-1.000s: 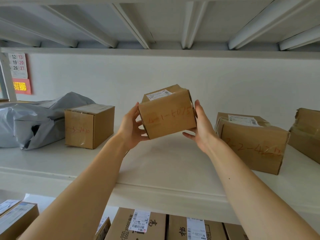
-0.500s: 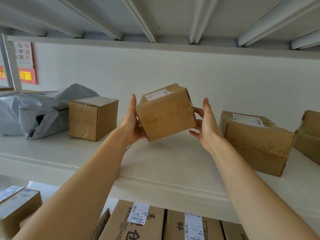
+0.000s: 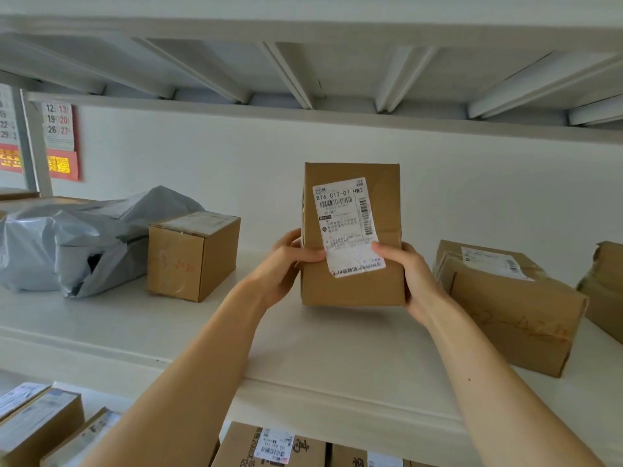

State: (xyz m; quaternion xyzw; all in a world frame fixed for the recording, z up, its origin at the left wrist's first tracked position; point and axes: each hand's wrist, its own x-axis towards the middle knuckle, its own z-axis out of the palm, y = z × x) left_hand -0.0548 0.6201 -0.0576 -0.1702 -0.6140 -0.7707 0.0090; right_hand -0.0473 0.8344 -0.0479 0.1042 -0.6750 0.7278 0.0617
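I hold a small brown cardboard box point(image 3: 350, 288) upright above the white shelf point(image 3: 303, 348), its face with a white shipping label point(image 3: 345, 224) turned toward me. My left hand point(image 3: 286, 267) grips its left side, thumb on the front face. On the right side, my right hand point(image 3: 409, 274) grips the box with the thumb lying over the label's lower corner. The fingers of both hands are hidden behind the box.
On the shelf sit a grey plastic mailer bag point(image 3: 74, 241) and a cardboard box point(image 3: 192, 254) at left, a larger box with red writing point(image 3: 509, 308) at right, and another box point(image 3: 603, 288) at the far right. More labelled boxes point(image 3: 269, 446) lie on the level below.
The box has been turned in my hands: the side with red writing faced me before, now the labelled face does and the box stands taller. My thumbs have come round onto its front.
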